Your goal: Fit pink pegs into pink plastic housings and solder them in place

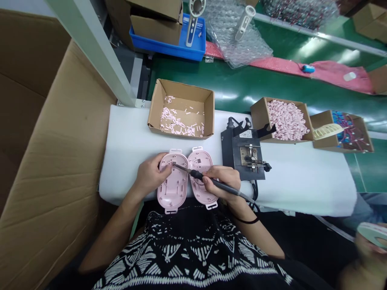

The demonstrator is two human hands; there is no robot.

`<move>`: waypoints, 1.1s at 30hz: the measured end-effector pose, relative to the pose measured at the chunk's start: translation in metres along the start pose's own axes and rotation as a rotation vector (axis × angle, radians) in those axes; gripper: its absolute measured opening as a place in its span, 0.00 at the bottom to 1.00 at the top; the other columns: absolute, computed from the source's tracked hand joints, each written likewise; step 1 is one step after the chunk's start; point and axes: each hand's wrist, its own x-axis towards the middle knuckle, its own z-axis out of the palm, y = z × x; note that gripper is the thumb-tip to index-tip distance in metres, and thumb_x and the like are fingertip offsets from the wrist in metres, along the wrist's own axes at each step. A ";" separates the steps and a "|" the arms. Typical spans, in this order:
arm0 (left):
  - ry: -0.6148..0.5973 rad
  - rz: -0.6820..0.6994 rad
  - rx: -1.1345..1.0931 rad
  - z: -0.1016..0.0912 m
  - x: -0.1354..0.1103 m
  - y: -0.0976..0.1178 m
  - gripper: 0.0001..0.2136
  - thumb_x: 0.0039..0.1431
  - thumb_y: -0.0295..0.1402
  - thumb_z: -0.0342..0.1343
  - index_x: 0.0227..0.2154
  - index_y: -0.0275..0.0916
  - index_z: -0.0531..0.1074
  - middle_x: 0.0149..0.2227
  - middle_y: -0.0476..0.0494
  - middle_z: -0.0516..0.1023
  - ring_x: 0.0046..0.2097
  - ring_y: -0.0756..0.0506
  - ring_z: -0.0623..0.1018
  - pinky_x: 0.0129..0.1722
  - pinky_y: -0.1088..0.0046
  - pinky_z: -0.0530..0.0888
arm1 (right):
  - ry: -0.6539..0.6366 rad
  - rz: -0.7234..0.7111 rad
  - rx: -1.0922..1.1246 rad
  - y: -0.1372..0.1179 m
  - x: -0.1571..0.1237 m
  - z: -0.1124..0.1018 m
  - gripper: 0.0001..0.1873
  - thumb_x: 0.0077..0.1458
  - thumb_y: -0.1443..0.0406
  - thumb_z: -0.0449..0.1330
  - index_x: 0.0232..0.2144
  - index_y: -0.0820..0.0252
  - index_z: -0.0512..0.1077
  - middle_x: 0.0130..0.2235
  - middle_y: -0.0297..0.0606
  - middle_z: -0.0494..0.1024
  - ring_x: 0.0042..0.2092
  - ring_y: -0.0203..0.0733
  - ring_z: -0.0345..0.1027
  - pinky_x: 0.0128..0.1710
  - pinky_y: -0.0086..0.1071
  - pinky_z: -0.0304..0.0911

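Note:
My left hand [152,173] grips the upper left edge of a pink plastic shell half [173,189], thumb reaching over its inside. In my right hand [225,179] is a soldering iron [222,185], held like a pen with its cable trailing right. The iron's tip points left into the upper part of that shell, close to my left thumb and a small dark part; contact is too small to tell. A second pink shell half [204,193] lies beside the first, partly hidden under my right hand and the iron. Both shells lie hollow side up.
A carton [181,131] of small pink pieces stands behind the shells. Right of them is a black soldering station [238,147]. Farther right are a box of pink parts [287,121] and a box of wired blue parts [347,129]. A large carton [60,161] walls the left. Another person's hand [369,245] shows lower right.

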 end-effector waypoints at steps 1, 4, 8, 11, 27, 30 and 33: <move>0.000 0.001 0.001 0.000 0.000 0.000 0.18 0.58 0.42 0.56 0.49 0.43 0.76 0.45 0.47 0.83 0.45 0.41 0.81 0.45 0.65 0.74 | -0.001 -0.006 0.003 0.000 0.000 0.001 0.04 0.57 0.71 0.64 0.33 0.58 0.75 0.28 0.33 0.81 0.27 0.35 0.75 0.28 0.27 0.70; 0.001 0.000 0.007 0.000 0.000 0.000 0.18 0.58 0.42 0.56 0.49 0.43 0.76 0.44 0.47 0.83 0.44 0.42 0.81 0.45 0.65 0.74 | -0.003 -0.012 0.006 0.000 0.000 0.001 0.04 0.57 0.71 0.64 0.33 0.57 0.75 0.28 0.33 0.80 0.27 0.35 0.74 0.26 0.27 0.69; -0.001 -0.006 0.018 0.000 0.000 0.002 0.18 0.58 0.41 0.56 0.50 0.42 0.76 0.45 0.46 0.83 0.45 0.41 0.80 0.46 0.65 0.74 | -0.013 -0.011 0.003 0.001 -0.001 0.002 0.04 0.57 0.70 0.64 0.35 0.56 0.75 0.28 0.33 0.80 0.27 0.36 0.75 0.26 0.28 0.69; 0.001 -0.011 0.027 0.000 0.000 0.002 0.19 0.58 0.41 0.56 0.50 0.42 0.76 0.45 0.46 0.83 0.45 0.41 0.80 0.46 0.64 0.74 | -0.020 -0.008 0.000 0.001 -0.001 0.002 0.05 0.57 0.71 0.64 0.35 0.56 0.75 0.28 0.33 0.80 0.27 0.36 0.75 0.26 0.28 0.70; 0.000 -0.012 0.040 0.000 0.000 0.004 0.18 0.58 0.40 0.56 0.50 0.42 0.76 0.44 0.45 0.83 0.44 0.42 0.80 0.46 0.64 0.74 | -0.049 -0.064 -0.045 0.002 -0.002 0.002 0.06 0.56 0.71 0.64 0.36 0.56 0.75 0.29 0.34 0.82 0.27 0.36 0.75 0.26 0.29 0.71; 0.003 -0.013 0.043 0.001 0.000 0.003 0.18 0.58 0.40 0.56 0.50 0.42 0.76 0.44 0.45 0.83 0.45 0.41 0.80 0.46 0.63 0.74 | -0.061 -0.057 -0.045 0.003 -0.002 0.002 0.05 0.57 0.70 0.63 0.36 0.55 0.75 0.29 0.33 0.81 0.27 0.37 0.75 0.26 0.30 0.71; 0.007 -0.008 0.046 0.001 0.000 0.003 0.18 0.58 0.40 0.56 0.50 0.42 0.76 0.45 0.44 0.83 0.46 0.41 0.80 0.48 0.63 0.74 | -0.067 -0.054 -0.041 0.002 -0.002 0.001 0.06 0.57 0.71 0.64 0.36 0.56 0.75 0.29 0.33 0.81 0.27 0.36 0.75 0.26 0.29 0.71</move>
